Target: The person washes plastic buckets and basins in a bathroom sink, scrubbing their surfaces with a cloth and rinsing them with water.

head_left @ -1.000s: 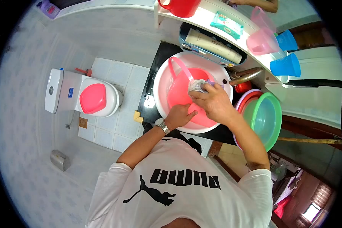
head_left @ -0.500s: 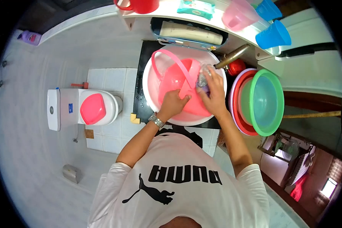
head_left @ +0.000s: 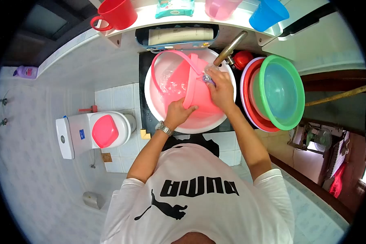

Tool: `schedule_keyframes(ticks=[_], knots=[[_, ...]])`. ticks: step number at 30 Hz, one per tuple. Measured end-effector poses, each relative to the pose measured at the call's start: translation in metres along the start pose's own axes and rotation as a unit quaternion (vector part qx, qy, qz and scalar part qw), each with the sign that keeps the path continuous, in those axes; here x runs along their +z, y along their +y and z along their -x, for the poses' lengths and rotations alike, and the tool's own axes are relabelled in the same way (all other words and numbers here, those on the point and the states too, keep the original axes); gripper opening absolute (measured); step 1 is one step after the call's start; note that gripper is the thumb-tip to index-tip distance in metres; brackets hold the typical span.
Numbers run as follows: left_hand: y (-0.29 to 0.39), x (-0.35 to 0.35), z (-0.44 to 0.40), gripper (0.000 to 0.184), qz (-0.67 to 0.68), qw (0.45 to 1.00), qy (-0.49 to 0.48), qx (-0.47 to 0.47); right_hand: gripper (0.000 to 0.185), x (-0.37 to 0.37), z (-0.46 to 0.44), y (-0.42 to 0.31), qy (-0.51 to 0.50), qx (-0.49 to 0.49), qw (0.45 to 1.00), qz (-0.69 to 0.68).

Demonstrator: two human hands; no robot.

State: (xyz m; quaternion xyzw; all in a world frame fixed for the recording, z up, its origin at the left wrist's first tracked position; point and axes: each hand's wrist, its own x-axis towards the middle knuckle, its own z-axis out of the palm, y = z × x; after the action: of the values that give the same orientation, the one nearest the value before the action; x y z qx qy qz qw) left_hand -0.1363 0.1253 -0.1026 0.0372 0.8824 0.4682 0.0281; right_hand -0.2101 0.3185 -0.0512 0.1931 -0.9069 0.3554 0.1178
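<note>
A pink bucket point(head_left: 205, 97) with a strap-like pink handle point(head_left: 175, 52) lies tipped on its side in the white sink point(head_left: 149, 97). My left hand point(head_left: 179, 114) is closed on the bucket's rim, thumb stretched along the outside. Clear, bubbly water point(head_left: 173, 81) shows at the bucket's mouth. In my right hand point(head_left: 219, 87) is a silvery and purple scrubber point(head_left: 208, 77), pressed against the upper right part of the bucket's outside wall. My fingers partly cover the scrubber. Just above this hand is the metal tap point(head_left: 232, 46).
Right of the sink, a green basin point(head_left: 280, 93) leans with a red basin point(head_left: 254, 105) and others. Overhead, a shelf holds a red mug point(head_left: 118, 15), a wipes pack point(head_left: 174, 8) and a blue cup point(head_left: 268, 15). The toilet point(head_left: 95, 130) stands left.
The bucket has turned and tipped further, and its mouth now faces left with water showing there. My right hand keeps the scrubber against its side. The whole view has shifted.
</note>
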Motion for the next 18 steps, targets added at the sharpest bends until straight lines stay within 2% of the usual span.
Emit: schedule_keyframes(ticks=[3, 5, 9, 12, 14, 18], knots=[[0.0, 0.002, -0.001, 0.044, 0.011, 0.999, -0.033, -0.013, 0.041, -0.006, 0.02, -0.027, 0.0, -0.001, 1.0, 0.007], [-0.013, 0.013, 0.0, 0.043, -0.002, 1.0, -0.014, 0.027, 0.04, -0.012, 0.035, -0.04, -0.054, -0.025, 0.998, -0.017], [0.001, 0.009, 0.002, 0.04, 0.04, 0.998, 0.02, 0.038, 0.039, -0.016, 0.052, -0.056, -0.073, -0.071, 0.995, 0.001], [-0.008, 0.012, 0.0, 0.038, 0.021, 1.0, -0.017, -0.002, 0.037, -0.019, 0.038, -0.056, -0.057, -0.088, 0.994, -0.022], [-0.008, 0.016, 0.0, 0.04, 0.065, 0.997, 0.039, 0.016, 0.037, -0.021, 0.022, -0.062, -0.009, -0.131, 0.991, -0.033], [0.012, 0.001, 0.003, 0.043, 0.06, 0.997, -0.008, -0.046, 0.032, 0.002, 0.001, -0.05, -0.039, -0.167, 0.985, 0.013]])
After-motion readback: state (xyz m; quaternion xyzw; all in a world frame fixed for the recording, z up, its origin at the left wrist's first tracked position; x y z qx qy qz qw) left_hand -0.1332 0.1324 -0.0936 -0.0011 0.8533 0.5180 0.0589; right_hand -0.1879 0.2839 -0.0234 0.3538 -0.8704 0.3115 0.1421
